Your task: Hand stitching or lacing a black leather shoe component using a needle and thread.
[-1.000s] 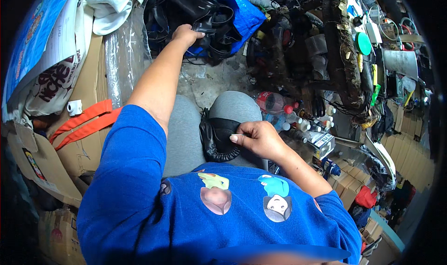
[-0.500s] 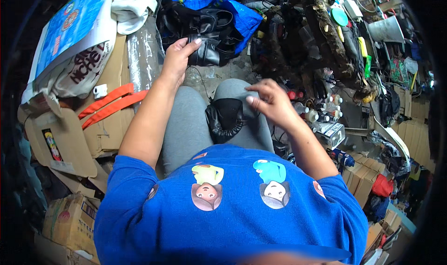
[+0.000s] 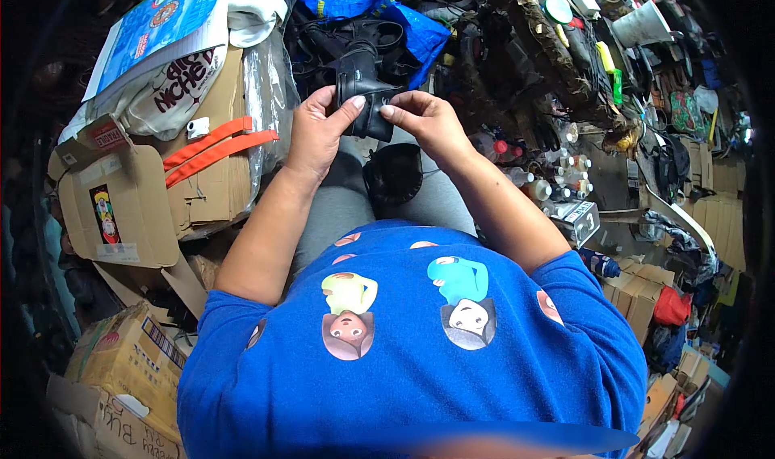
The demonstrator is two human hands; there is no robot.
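Black rubber part (image 3: 367, 104) is pinched between left hand (image 3: 316, 132) and right hand (image 3: 428, 120) above the lap, where another black piece (image 3: 394, 174) lies; cardboard boxes (image 3: 121, 192) and cluttered tools (image 3: 581, 47) crowd around.

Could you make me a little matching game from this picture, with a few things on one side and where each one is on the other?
Things:
1. black boot
2. round black piece
3. orange straps
4. blue bag

Places:
A. lying across the cardboard box on the person's left
B. held between the left hand and the right hand
C. at the top, behind the pile of black shoes
D. resting on the grey lap, below the hands

Pairs: 1-B, 2-D, 3-A, 4-C
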